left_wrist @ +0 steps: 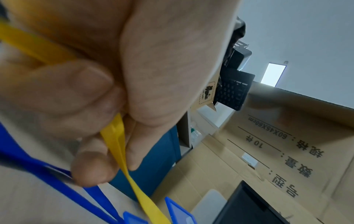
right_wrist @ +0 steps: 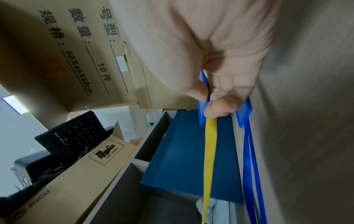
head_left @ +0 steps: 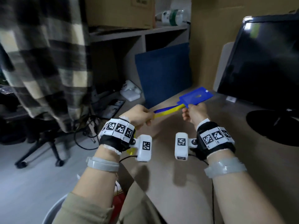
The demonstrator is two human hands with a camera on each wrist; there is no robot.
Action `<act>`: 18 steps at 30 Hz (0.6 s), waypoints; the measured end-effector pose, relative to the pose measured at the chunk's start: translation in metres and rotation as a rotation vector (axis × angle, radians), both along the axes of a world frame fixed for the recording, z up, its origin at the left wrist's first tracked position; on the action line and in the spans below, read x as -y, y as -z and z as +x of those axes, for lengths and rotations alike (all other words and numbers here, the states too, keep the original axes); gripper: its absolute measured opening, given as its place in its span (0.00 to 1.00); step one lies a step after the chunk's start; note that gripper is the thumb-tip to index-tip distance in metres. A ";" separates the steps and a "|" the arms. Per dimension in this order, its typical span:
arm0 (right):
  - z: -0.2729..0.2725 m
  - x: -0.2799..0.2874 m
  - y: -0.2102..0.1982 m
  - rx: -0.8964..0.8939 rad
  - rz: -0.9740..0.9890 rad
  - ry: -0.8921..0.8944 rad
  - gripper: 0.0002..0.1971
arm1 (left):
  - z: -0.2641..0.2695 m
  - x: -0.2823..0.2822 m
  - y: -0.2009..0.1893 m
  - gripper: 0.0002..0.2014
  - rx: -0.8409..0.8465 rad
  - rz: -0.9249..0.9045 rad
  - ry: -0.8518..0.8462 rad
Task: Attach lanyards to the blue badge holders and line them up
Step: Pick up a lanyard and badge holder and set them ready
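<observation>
A blue badge holder [head_left: 195, 96] is held tilted above the desk [head_left: 169, 167]. My right hand [head_left: 187, 110] pinches its near end between thumb and fingers [right_wrist: 220, 109]. A yellow lanyard [head_left: 169, 110] runs taut from that end to my left hand [head_left: 145, 120], which grips the strap [left_wrist: 118, 145] in curled fingers. A blue lanyard [head_left: 160, 109] runs beside the yellow one. In the right wrist view a second blue holder [right_wrist: 243, 115] lies on the desk with the blue lanyard [right_wrist: 249, 166] leading from it. The joint between yellow lanyard and holder is hidden by my fingers.
A dark monitor [head_left: 258, 62] with a round base [head_left: 271, 126] stands at the right. A blue board [head_left: 163, 75] leans against cardboard boxes behind the holders. A white device [head_left: 130, 91] sits at the back left. A chair with a plaid coat [head_left: 40, 54] stands left of the desk.
</observation>
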State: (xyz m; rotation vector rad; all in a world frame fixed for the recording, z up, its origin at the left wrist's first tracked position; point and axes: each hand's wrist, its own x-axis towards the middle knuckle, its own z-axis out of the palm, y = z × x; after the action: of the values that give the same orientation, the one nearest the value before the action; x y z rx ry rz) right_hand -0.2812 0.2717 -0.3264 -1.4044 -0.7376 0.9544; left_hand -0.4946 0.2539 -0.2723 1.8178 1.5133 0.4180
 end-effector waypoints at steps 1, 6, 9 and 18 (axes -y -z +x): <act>-0.003 -0.001 0.002 0.001 -0.004 0.000 0.12 | -0.004 0.001 0.000 0.14 -0.012 -0.009 0.000; 0.005 -0.001 0.017 0.017 -0.054 0.039 0.08 | 0.000 -0.008 0.018 0.11 -0.032 -0.013 -0.006; 0.024 -0.002 0.027 0.013 -0.125 0.082 0.11 | 0.015 -0.017 0.026 0.16 -0.091 -0.007 0.026; 0.059 -0.021 0.037 0.104 -0.294 0.095 0.14 | 0.050 -0.045 0.036 0.07 -0.090 -0.059 0.105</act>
State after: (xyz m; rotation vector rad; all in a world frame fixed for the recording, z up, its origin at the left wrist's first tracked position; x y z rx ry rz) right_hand -0.2222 0.2924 -0.3635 -1.7412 -0.6182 0.9474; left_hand -0.4447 0.2986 -0.3087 1.8819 1.4669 0.2416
